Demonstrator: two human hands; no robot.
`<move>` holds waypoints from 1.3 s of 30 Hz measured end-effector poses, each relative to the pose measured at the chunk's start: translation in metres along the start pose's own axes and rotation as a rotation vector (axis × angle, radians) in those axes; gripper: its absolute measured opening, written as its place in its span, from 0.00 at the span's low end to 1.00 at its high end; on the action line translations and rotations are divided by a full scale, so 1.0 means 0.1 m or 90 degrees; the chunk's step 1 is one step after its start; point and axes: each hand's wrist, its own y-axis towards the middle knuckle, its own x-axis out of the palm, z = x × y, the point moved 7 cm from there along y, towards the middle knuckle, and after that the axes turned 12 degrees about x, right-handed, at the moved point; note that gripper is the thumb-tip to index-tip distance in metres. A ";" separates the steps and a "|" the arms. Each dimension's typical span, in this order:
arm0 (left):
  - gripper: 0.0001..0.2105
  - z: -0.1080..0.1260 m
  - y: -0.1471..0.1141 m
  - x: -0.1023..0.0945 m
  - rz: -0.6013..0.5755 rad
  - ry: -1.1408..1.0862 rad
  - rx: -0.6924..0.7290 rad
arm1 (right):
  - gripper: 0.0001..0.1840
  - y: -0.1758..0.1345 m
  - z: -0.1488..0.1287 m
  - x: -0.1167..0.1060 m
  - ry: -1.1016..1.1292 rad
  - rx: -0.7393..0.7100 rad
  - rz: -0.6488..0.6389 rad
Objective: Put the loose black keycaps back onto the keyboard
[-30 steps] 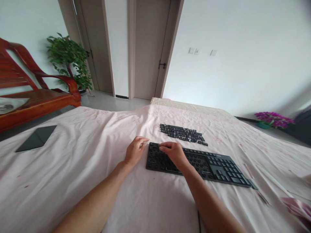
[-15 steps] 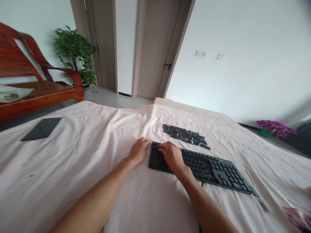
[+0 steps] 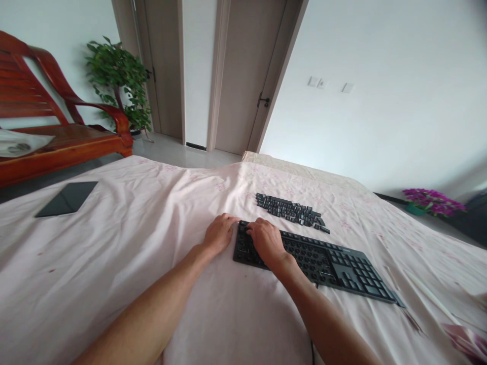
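Observation:
A black keyboard (image 3: 348,268) lies at a slant on the pink cloth. Its left and middle part shows bare key sockets, while the right end still carries keycaps. My left hand (image 3: 219,234) grips the keyboard's upper left corner, fingers on its edge. Over the upper left keys, my right hand (image 3: 266,239) is bent down with its fingers pinched together. Whatever is between those fingertips is hidden. Behind the keyboard sit rows of loose black keycaps (image 3: 291,210), laid close together on the cloth.
A dark tablet (image 3: 67,198) lies far left on the bed cloth (image 3: 133,263). Thin stick-like tools (image 3: 414,320) rest by the keyboard's right end. A cable (image 3: 312,350) runs toward me. Beyond stand a wooden bench (image 3: 76,139), a green plant (image 3: 117,81) and purple flowers (image 3: 431,198).
My right hand has shifted very slightly to the left over the upper left keys. The left hand stays at the corner, and the camera view has moved a little.

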 end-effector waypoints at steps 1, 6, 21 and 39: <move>0.23 0.00 0.00 0.00 -0.004 0.002 -0.001 | 0.10 0.01 -0.01 0.00 -0.010 -0.001 -0.002; 0.23 0.03 0.00 -0.02 -0.018 0.007 -0.001 | 0.12 0.03 -0.04 0.01 -0.041 -0.006 -0.020; 0.24 0.03 -0.03 0.00 0.007 -0.015 0.015 | 0.15 -0.25 -0.17 0.04 -0.094 -0.032 0.026; 0.23 0.08 -0.16 -0.03 0.047 -0.035 0.028 | 0.24 -0.21 0.29 0.02 0.201 -0.011 0.032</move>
